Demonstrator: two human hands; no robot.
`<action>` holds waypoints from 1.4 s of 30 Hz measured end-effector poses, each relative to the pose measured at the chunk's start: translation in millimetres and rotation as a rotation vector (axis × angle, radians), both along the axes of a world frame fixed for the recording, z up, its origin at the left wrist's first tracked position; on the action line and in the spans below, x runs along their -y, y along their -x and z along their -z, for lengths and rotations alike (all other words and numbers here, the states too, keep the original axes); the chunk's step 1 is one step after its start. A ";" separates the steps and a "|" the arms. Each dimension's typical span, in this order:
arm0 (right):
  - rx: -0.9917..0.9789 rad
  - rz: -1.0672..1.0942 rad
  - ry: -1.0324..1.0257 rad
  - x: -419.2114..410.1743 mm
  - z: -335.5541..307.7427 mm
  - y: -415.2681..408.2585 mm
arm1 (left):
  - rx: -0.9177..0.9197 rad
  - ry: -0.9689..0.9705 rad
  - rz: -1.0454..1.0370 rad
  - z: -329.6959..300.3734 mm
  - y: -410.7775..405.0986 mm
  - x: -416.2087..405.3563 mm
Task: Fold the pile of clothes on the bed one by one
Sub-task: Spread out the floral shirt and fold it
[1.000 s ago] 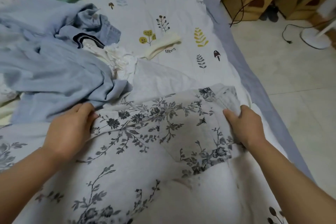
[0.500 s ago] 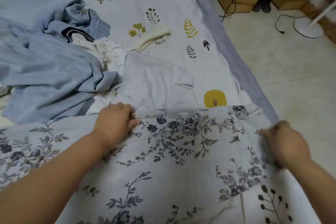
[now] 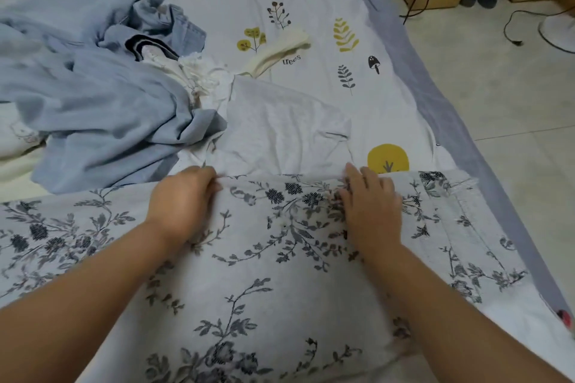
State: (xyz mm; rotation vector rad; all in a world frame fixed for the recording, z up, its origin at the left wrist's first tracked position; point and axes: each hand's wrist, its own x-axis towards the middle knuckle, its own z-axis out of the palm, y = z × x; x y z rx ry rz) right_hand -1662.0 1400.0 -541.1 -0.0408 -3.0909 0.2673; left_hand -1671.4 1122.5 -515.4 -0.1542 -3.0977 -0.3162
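Soft, light floral cloth [image 3: 280, 274]: her left hand [image 3: 182, 202] seems to pinch its far edge, right hand [image 3: 370, 205] pressing flat; corners look the best hold.

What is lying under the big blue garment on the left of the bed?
Under the blue garment a white lacy piece and a dark-striped collar stick out on its right edge, and pale fabric shows on its left. Whatever else lies beneath is covered.
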 end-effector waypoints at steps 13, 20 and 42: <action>-0.157 -0.111 0.109 33.4 0.8 1.9 | -0.017 0.123 0.288 14.3 -61.9 -54.4; 0.346 -0.354 -0.093 17.9 34.1 -49.0 | 0.545 0.292 0.107 54.0 -81.5 -17.9; 0.192 -0.565 0.154 212.0 -63.6 -127.2 | 0.423 0.260 -0.517 -10.8 -196.7 151.3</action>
